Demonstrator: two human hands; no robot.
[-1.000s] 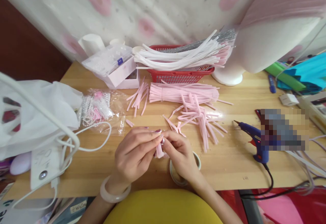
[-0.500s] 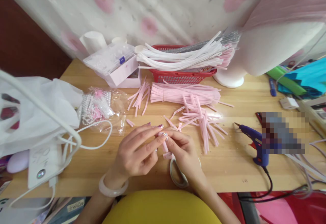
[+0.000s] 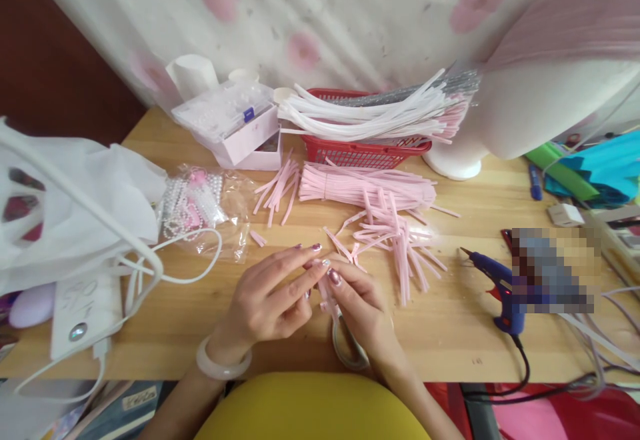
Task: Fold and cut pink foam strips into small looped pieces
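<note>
My left hand (image 3: 273, 293) and my right hand (image 3: 357, 293) meet above the table's near middle, fingertips together. Between them is a short pink pipe cleaner piece (image 3: 325, 295), mostly covered by the fingers. The left thumb and index finger pinch its upper end, while the other left fingers stretch out loosely. My right thumb and fingers grip the same piece from the other side. Under the right hand lie scissors, with one pale handle loop (image 3: 345, 343) showing. Cut pink pipe cleaners (image 3: 400, 240) lie in a loose heap just beyond the hands.
A tied bundle of pink pipe cleaners (image 3: 367, 185) lies before a red basket (image 3: 360, 153) of white ones. A blue glue gun (image 3: 493, 270) rests at right, its cord trailing off the edge. Bagged pearl beads (image 3: 195, 203) and a white cable (image 3: 190, 280) occupy the left.
The view has shifted slightly. My right thumb has moved a little along the pink piece, covering it differently; both hands stay together and keep their hold.
</note>
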